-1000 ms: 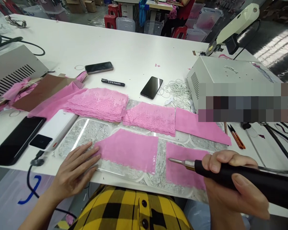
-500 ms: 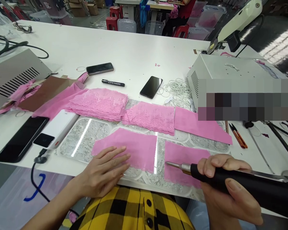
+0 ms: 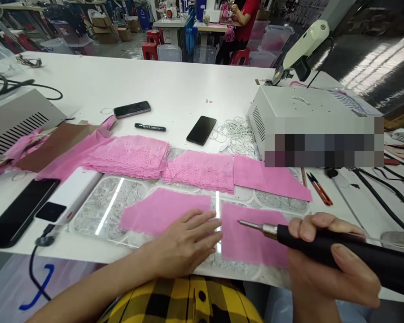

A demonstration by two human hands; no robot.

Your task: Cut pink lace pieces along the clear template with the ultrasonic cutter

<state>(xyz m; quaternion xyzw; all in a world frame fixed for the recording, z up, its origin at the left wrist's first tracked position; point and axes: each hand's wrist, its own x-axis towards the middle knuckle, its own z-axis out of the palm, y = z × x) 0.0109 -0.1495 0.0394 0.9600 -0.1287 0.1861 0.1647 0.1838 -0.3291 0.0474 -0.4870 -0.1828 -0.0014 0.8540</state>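
Her left hand (image 3: 185,244) lay flat, fingers spread, on the pink fabric piece (image 3: 161,211), while her right hand (image 3: 326,264) clenched the black heat cutter (image 3: 323,249), whose tip, I judged, needed steady, light guiding.

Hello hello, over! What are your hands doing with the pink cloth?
Left hand flat on left pink cloth piece. Right hand grips black heat tool, tip over right pink cloth piece. Nothing between them.

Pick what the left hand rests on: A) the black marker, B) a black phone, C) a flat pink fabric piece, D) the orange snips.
C: the left hand lies flat on the pink fabric piece, beside the one under the tool in the right hand.
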